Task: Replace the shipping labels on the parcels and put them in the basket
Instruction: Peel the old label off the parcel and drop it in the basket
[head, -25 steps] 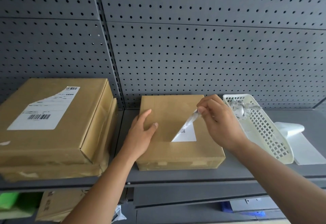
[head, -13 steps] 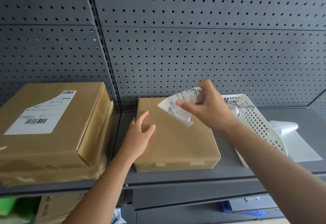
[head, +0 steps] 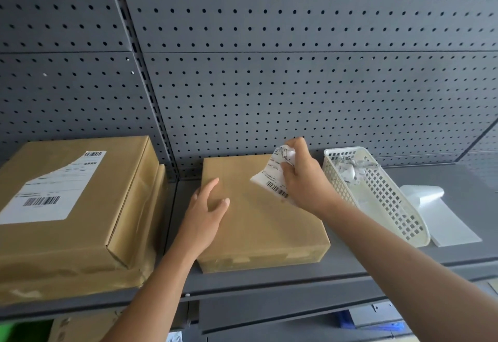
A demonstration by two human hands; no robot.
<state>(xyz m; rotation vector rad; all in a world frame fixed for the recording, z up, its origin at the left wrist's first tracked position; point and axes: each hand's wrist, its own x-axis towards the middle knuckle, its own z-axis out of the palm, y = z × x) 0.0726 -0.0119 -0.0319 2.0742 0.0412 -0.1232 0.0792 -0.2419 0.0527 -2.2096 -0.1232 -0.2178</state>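
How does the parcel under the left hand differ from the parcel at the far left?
The middle parcel has a bare top; the far-left parcel bears a white barcode label. The middle parcel lies on the shelf; the far-left parcel sits on another box. The left hand rests on the middle parcel; no hand touches the far-left parcel. Both are brown cardboard.

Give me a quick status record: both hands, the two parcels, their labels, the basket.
left hand: flat on the centre parcel, fingers straight
right hand: pinches a crumpled shipping label above that parcel
centre parcel top: no label on the visible part
left parcel: white label stuck on top
white basket: right of the centre parcel, crumpled paper inside
white sheets: flat on the shelf, right of the basket
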